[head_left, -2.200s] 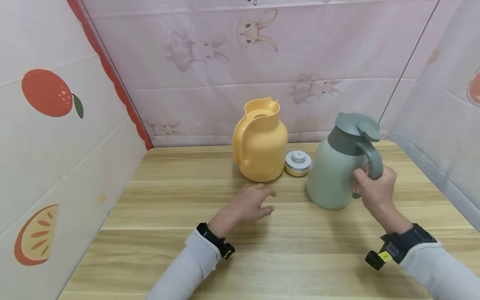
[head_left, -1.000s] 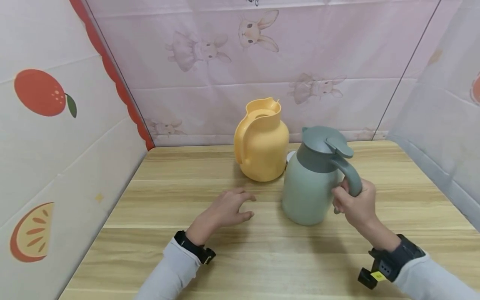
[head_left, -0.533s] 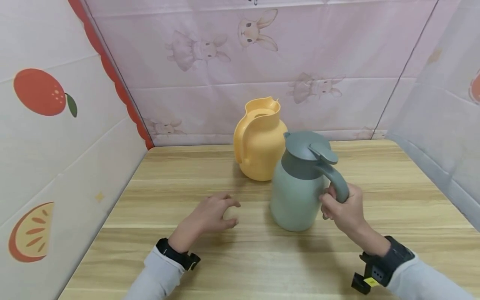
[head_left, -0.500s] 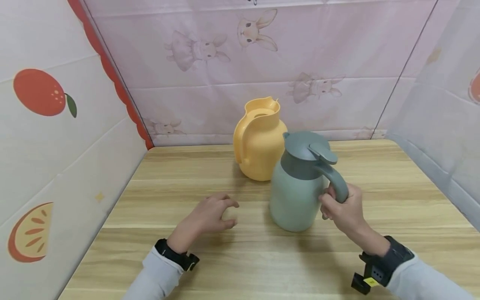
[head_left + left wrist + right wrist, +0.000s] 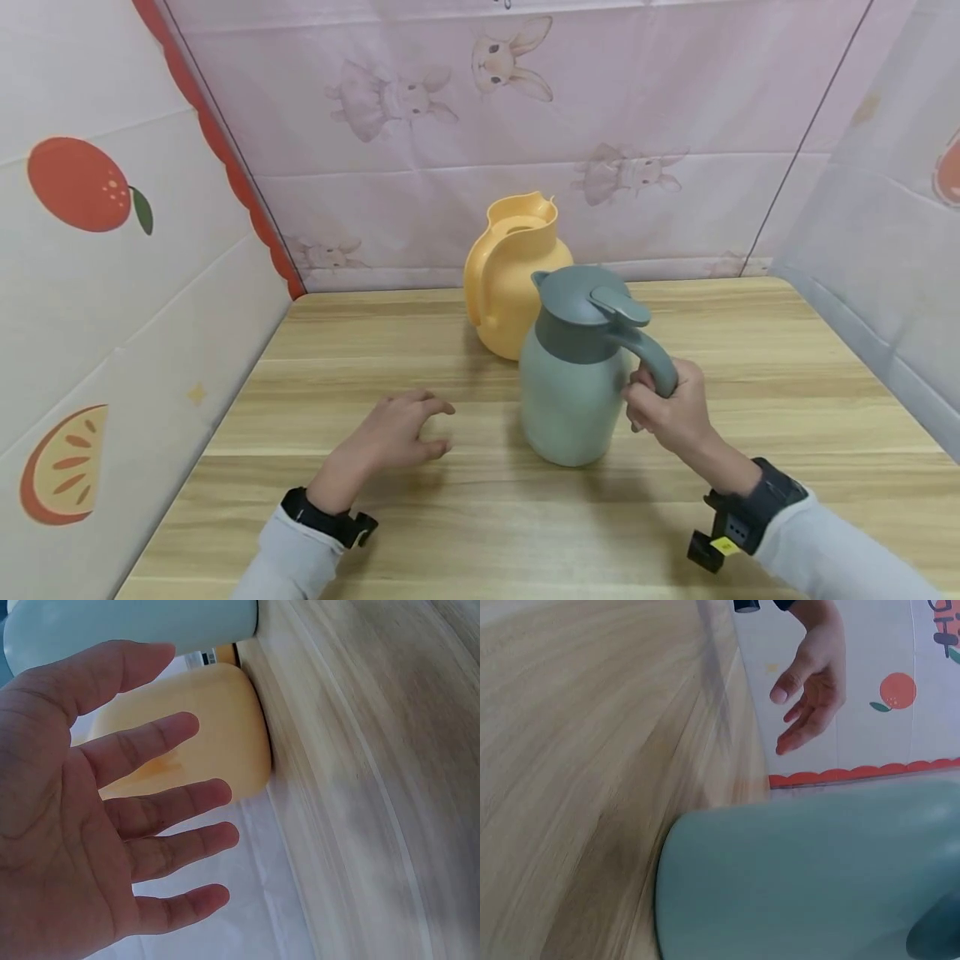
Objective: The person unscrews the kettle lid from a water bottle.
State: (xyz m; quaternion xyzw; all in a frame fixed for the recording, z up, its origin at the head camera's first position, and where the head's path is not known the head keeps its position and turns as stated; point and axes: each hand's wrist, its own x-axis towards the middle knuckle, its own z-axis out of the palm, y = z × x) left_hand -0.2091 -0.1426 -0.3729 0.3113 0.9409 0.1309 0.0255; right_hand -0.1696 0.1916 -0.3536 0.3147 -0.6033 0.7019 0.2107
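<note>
Fingers (image 5: 651, 398) of right hand (image 5: 670, 408) curling round green jug (image 5: 572, 392) handle; left hand (image 5: 390, 429) spread, empty.
Risking knocking yellow jug (image 5: 506, 292) just behind, or tipping on desk (image 5: 787, 375) if pulled by handle alone.

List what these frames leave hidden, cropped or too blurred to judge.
- Green jug: the right wrist view crops off its lid and most of its handle; the head view hides its far side.
- Yellow jug: its lower right is covered by the green jug in the head view, and partly by the left hand in the left wrist view.
- Right hand: its fingertips wrap behind the handle.
- Table: motion-blurred in both wrist views.
</note>
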